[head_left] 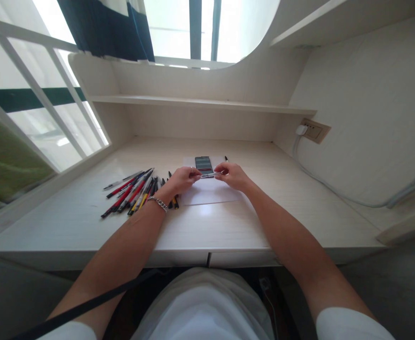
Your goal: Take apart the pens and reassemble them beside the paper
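Between my two hands a thin, pale pen (208, 175) is held level above a white sheet of paper (211, 193). My left hand (186, 178) is closed on its left end, and my right hand (231, 174) pinches the right end. Just beyond the pen lies a phone (203, 163) with its screen lit, partly covered by my fingers. A dark-tipped pen (226, 159) shows behind my right hand, its other end hidden. Left of my left hand, a loose pile of pens (133, 191) in red, black, yellow and clear spreads over the desk.
The pale wooden desk (299, 208) has a shelf (200, 101) along its back. On the right wall, a socket (314, 130) holds a white plug, and its grey cable (330, 186) droops along the wall. White rails (40, 89) stand at the left, and a dark strap (97, 302) crosses my left forearm.
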### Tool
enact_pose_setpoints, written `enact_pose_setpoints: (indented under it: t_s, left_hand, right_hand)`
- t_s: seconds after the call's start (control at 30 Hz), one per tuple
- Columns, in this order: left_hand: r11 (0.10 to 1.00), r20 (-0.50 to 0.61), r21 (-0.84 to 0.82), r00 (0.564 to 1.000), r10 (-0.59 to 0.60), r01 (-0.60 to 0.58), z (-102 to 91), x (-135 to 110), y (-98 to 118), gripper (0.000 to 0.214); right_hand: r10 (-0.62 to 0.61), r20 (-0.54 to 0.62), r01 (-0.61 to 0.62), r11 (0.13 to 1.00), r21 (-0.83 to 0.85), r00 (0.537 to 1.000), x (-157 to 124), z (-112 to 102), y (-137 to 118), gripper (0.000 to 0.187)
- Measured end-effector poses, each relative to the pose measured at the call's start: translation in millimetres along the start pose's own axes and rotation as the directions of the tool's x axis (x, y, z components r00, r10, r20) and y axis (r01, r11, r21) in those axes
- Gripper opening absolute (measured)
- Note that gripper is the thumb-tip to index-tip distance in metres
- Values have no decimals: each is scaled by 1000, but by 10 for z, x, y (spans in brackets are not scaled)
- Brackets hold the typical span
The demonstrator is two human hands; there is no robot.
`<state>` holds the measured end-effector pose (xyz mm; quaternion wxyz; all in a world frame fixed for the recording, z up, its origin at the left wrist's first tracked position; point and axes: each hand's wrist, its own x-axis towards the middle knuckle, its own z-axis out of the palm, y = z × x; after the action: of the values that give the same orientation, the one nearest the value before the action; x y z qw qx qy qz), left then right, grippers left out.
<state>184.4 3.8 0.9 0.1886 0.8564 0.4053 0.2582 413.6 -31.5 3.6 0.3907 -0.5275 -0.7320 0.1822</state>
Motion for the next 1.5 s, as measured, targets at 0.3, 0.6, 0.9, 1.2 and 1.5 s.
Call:
enact_pose_setpoints:
  t_s: [0.3,0.6,0.9,1.2,1.5]
  left_hand:
    - [1000,-1,9,1000,-9,9,-2,1,2,29]
    - [1000,-2,1,1000,-16,16,10,-4,-2,29]
    - [1000,-1,-7,1000,-24,24,-10,-12,41,29]
    - [1000,2,3,1000,-17,17,0,0,1,29]
    - [1000,-2,8,1000,-18,18,-8,-9,20,29]
  right_hand:
    - [107,149,-119,990,70,983,6,67,32,19]
    - [105,87,-116,985,128,991,7,84,40,10]
    - [29,59,-32,998,57,998,-7,55,3,10]
    - [50,84,-58,994,89,995,-7,63,3,13]
    - [115,153,-137,980,142,981,-2,83,20,15]
